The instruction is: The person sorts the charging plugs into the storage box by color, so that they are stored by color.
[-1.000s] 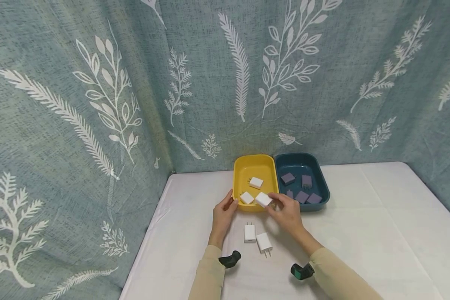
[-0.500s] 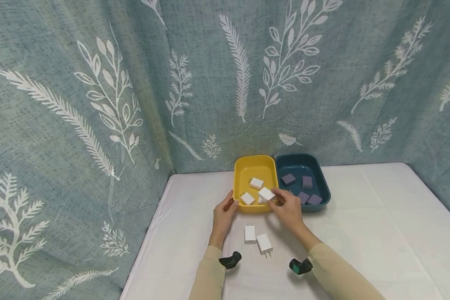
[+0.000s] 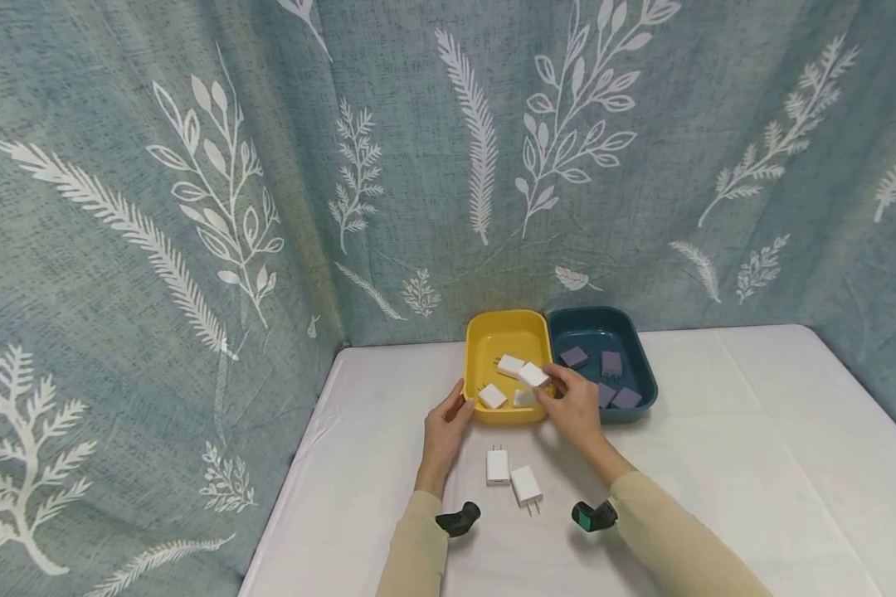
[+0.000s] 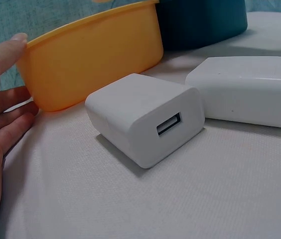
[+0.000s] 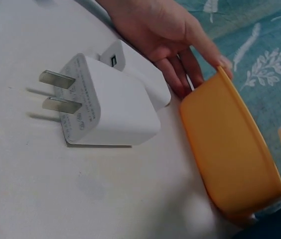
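Note:
My right hand (image 3: 573,406) pinches a white USB wall charger (image 3: 533,376) between thumb and fingers, over the right side of the yellow tray (image 3: 508,416). Three more white chargers lie in that tray, one of them (image 3: 493,396) at the left front. At the tray's front left corner, my left hand (image 3: 445,427) holds on, its thumb (image 4: 12,51) at the rim and its fingers low against the outer wall. In front of the tray, a white charger (image 4: 143,119) with its USB port showing lies beside another white charger (image 5: 113,102) whose two prongs point out.
A dark blue tray (image 3: 645,365) stands against the yellow tray's right side, with several purple-grey chargers (image 3: 627,398) in it; my right hand covers part of it. A patterned curtain (image 3: 418,166) hangs behind the white-covered table (image 3: 754,464).
My right hand has moved slightly up and right with the charger, and a white charger below it has come into view in the yellow tray. The left hand keeps its place.

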